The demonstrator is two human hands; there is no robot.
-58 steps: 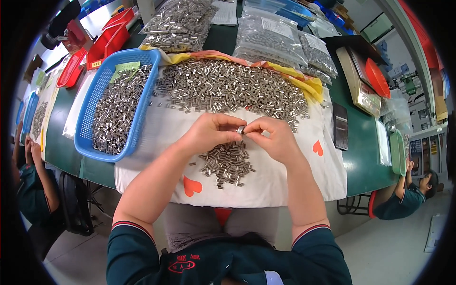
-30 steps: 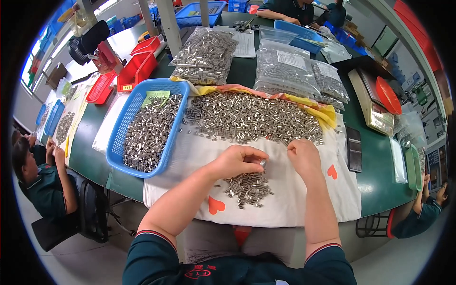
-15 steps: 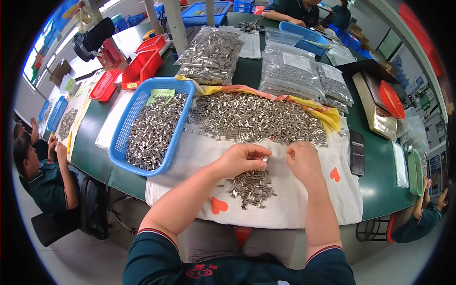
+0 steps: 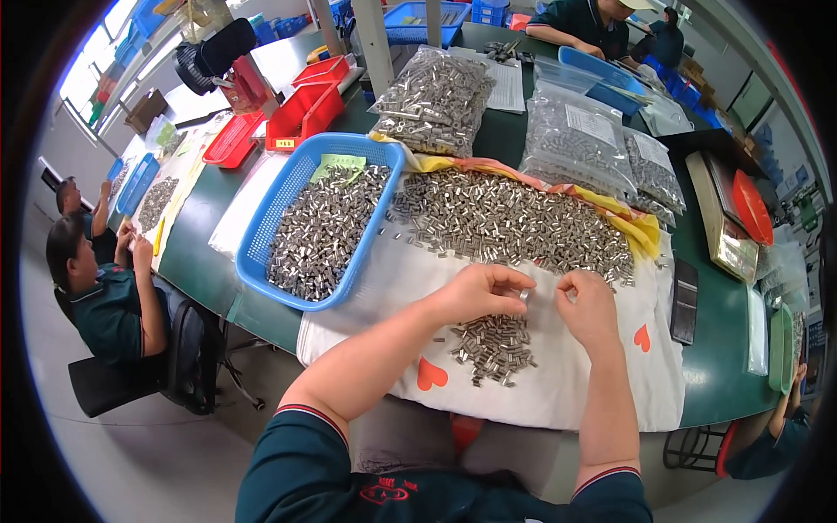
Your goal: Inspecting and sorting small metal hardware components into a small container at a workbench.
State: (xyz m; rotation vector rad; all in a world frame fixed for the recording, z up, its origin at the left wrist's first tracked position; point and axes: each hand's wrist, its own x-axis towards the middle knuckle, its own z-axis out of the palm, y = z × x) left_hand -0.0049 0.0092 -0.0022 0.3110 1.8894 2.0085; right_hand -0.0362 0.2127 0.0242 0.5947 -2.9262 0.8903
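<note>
My left hand (image 4: 491,291) is over a small heap of metal sleeves (image 4: 493,349) on a white cloth (image 4: 375,318). Between its curled fingers and thumb shows one shiny short metal sleeve (image 4: 524,295). A little to the right, my right hand (image 4: 588,305) is closed in a pinch; whatever its fingertips hold is hidden or too small to name. Beyond both hands spreads a wide pile of similar sleeves (image 4: 523,218), edged by a rolled yellow and pink cloth border (image 4: 641,234). More sleeves (image 4: 327,227) fill a blue plastic basket (image 4: 253,253) at the left, under a green slip.
Clear bags of metal parts (image 4: 436,96) stand behind the pile, beside other filled bags (image 4: 580,144). Red bins (image 4: 305,113) sit farther left. A dark flat case (image 4: 684,301) lies right of the cloth on the green table (image 4: 724,366). Co-workers sit left, right and far across.
The view has shifted left, so things appear farther right. Both hands stay close together above the small heap, with the sleeve still in my left fingers.
</note>
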